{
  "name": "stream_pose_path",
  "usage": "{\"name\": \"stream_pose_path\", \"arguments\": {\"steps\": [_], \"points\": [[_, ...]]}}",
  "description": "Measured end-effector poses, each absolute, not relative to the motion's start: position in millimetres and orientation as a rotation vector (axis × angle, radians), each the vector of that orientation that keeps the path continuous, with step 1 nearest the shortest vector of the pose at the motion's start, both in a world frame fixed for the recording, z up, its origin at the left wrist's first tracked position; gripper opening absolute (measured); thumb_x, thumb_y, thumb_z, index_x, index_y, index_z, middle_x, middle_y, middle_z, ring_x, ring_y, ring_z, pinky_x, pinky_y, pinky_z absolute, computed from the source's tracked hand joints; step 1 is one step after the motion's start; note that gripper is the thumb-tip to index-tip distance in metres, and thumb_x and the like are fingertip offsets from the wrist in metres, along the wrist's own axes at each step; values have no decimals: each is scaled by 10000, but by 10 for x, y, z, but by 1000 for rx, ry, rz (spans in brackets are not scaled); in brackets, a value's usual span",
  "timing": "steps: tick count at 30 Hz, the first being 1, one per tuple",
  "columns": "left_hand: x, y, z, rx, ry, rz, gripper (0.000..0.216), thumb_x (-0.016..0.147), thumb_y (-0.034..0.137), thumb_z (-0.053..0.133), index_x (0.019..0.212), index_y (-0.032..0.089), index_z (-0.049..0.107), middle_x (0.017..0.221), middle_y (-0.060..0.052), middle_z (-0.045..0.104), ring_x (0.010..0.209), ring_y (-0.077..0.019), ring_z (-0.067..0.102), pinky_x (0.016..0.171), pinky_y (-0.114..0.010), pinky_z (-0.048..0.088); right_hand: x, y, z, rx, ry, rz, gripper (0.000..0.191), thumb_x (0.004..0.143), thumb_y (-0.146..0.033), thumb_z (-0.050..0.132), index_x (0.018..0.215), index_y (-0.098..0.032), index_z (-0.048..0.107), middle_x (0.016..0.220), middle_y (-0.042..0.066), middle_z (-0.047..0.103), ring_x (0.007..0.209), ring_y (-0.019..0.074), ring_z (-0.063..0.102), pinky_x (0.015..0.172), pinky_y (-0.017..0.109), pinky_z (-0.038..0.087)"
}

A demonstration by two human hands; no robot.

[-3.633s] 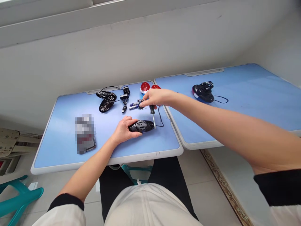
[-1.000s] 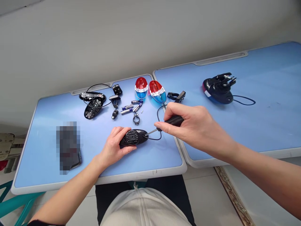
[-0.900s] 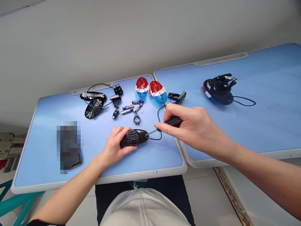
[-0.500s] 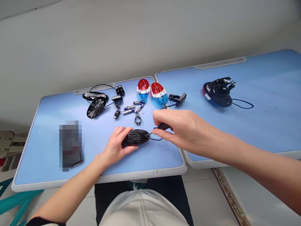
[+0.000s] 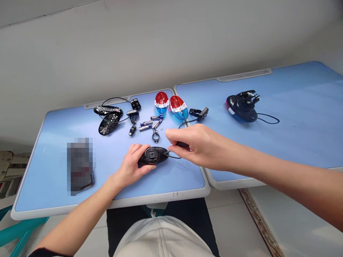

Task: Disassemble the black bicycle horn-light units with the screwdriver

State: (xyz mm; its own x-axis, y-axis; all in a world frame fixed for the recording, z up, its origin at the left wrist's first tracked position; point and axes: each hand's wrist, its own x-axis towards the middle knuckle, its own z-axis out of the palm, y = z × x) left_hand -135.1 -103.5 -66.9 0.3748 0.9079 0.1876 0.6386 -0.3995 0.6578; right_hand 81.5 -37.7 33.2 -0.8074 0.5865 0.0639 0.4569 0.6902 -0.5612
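My left hand (image 5: 130,165) grips the left end of a black oval bike-light housing (image 5: 152,156) and presses it to the table, its round ridged mount facing up. My right hand (image 5: 199,145) is wrapped around the dark handle of a screwdriver (image 5: 182,144), whose tip meets the housing's right end, where a black cable comes out. The exact contact point is too small to make out. Just beyond the hands lie a black ring clamp (image 5: 155,136), a tiny screw (image 5: 162,128) and several blue-and-white batteries (image 5: 146,127).
Two red-and-blue light covers (image 5: 161,103) stand at the back. Opened black housings (image 5: 109,121) with cables lie back left, near small clamps and a switch. A wired switch (image 5: 203,114) sits behind my right hand. An assembled light (image 5: 242,107) rests on the right table. A blurred-out object (image 5: 80,167) lies left.
My right hand and the screwdriver have come slightly left, closer to the housing. My left hand stays on the housing. The whole view has shifted a little.
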Motion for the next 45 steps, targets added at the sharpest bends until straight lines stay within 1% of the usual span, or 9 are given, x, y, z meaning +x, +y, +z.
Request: {"name": "stream_pose_path", "arguments": {"steps": [6, 12, 15, 21, 26, 32, 35, 41, 45], "points": [[-1361, -1033, -667, 2147, 1314, 752, 510, 834, 501, 574, 1214, 165, 510, 1001, -84, 587, 904, -214, 496, 833, -365, 431, 736, -317, 492, -678, -2844, 926, 238, 781, -66, 446, 720, -218, 274, 671, -31, 433, 573, 96, 357, 523, 223, 234], [-1353, -1036, -667, 2175, 1328, 755, 477, 838, 478, 579, 1190, 162, 518, 955, -70, 580, 858, -201, 484, 782, -347, 431, 732, -327, 455, -1026, -2871, 769, 368, 845, -324, 533, 666, -225, 226, 478, -79, 248, 455, 99, 220, 493, 259, 152], [-1348, -1037, -664, 2181, 1333, 751, 476, 840, 477, 578, 1195, 167, 515, 961, -70, 583, 859, -201, 488, 787, -350, 432, 731, -294, 450, -1043, -2838, 797, 324, 842, -209, 493, 676, -226, 215, 481, -83, 253, 449, 96, 218, 489, 253, 166], [-1340, -1040, -643, 2151, 1366, 718, 450, 840, 463, 579, 1183, 176, 530, 956, -67, 587, 849, -202, 493, 781, -354, 438, 763, -273, 567, -954, -2915, 902, 264, 786, -111, 533, 718, -218, 301, 654, -38, 469, 544, 95, 383, 498, 225, 230], [-1341, -1045, -646, 2152, 1355, 735, 469, 831, 456, 595, 1198, 174, 525, 959, -72, 586, 850, -203, 490, 779, -354, 440, 692, -275, 589, -1196, -3015, 634, 338, 809, -266, 599, 648, -212, 307, 509, -63, 361, 436, 82, 249, 470, 246, 172], [-1344, -1048, -659, 2142, 1339, 750, 471, 838, 462, 586, 1207, 176, 517, 966, -69, 581, 868, -202, 494, 799, -355, 438, 691, -228, 628, -943, -3049, 725, 221, 751, -54, 542, 674, -193, 388, 609, -35, 462, 511, 82, 352, 492, 229, 221], [-1345, -1047, -657, 2147, 1338, 749, 464, 843, 451, 585, 1202, 166, 513, 952, -66, 575, 863, -198, 489, 795, -347, 433, 716, -220, 627, -970, -3048, 739, 235, 740, -64, 563, 676, -194, 379, 645, -26, 493, 536, 86, 385, 493, 228, 226], [-1341, -1051, -662, 2127, 1344, 749, 478, 836, 460, 591, 1201, 162, 514, 955, -68, 573, 861, -200, 480, 791, -346, 431, 673, -240, 572, -1135, -3066, 541, 261, 809, -188, 560, 665, -212, 343, 483, -73, 340, 411, 79, 217, 460, 251, 160], [-1336, -1053, -663, 2107, 1346, 743, 462, 835, 452, 594, 1193, 169, 521, 949, -67, 572, 864, -202, 480, 798, -346, 430, 656, -228, 597, -1000, -3037, 621, 218, 753, -87, 549, 714, -206, 371, 606, -42, 478, 477, 83, 351, 477, 237, 201]]}}
